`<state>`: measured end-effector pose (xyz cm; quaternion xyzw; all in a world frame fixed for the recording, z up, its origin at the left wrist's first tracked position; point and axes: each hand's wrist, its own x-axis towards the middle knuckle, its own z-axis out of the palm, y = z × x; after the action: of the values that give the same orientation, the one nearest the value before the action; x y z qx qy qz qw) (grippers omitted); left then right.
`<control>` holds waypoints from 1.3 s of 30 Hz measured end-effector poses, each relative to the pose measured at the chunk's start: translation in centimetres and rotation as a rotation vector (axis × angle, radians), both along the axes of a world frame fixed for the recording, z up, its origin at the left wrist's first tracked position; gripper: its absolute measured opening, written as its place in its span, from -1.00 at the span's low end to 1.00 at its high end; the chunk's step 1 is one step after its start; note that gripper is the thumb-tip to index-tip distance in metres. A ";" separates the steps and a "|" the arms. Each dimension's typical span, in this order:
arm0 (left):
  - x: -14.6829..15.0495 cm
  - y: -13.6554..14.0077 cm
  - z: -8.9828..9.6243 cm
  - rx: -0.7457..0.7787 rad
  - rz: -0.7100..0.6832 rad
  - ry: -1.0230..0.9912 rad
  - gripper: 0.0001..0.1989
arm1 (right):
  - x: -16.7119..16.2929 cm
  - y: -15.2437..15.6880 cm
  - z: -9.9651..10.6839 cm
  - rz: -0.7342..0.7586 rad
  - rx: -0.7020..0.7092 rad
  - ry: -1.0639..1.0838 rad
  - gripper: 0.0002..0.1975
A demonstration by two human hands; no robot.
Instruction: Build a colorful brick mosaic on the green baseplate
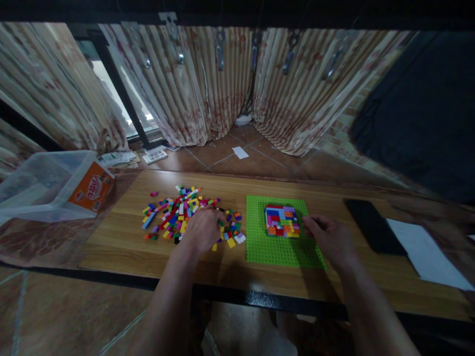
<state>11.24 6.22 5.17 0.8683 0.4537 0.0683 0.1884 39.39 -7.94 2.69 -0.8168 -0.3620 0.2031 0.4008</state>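
My left hand (203, 230) reaches down into a loose pile of colourful toy bricks (172, 210). Its back faces me and its fingertips are hidden, so whether it grips a brick does not show. On a green studded baseplate (260, 251) sits a rectangular build of multicoloured bricks (282, 221), flat-topped with some bricks higher than others. Just to the right of this build is my right hand (328, 237), over the baseplate's right edge. Its thumb and forefinger come together in a pinch; anything between them is too small to make out.
A clear plastic tub (48, 188) with an orange label stands at the left. To the right lie a black flat tablet-like object (374, 226) and white paper (426, 252). The wooden board (122, 237) ends at a dark front edge. Metal clips (220, 49) hang above.
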 end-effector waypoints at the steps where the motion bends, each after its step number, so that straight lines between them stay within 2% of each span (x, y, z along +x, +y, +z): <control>1: -0.1 0.1 0.0 -0.010 -0.003 -0.001 -0.61 | 0.0 0.0 0.0 0.004 -0.003 0.001 -0.64; 14: -0.7 0.7 -0.4 0.053 -0.040 -0.022 -0.80 | 0.1 0.0 -0.5 0.021 0.064 0.049 -0.63; 22: -0.6 1.1 -0.1 0.033 0.046 -0.071 -0.78 | 0.0 0.0 -0.5 0.028 0.084 0.046 -0.61; 26: -1.1 1.1 0.0 -0.023 0.007 -0.096 -0.76 | -0.1 0.0 -0.4 0.030 0.102 0.060 -0.63; 31: -1.2 0.8 0.3 -0.016 -0.078 0.001 -0.70 | -0.3 0.1 -0.5 0.039 0.087 0.032 -0.64; 39: 0.4 -0.2 0.3 0.025 -0.009 0.030 -0.77 | -0.6 0.2 -0.5 0.050 0.082 0.032 -0.65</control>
<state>11.62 6.03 5.47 0.8736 0.4515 0.0599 0.1711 38.83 -7.75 2.17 -0.7869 -0.3837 0.2111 0.4348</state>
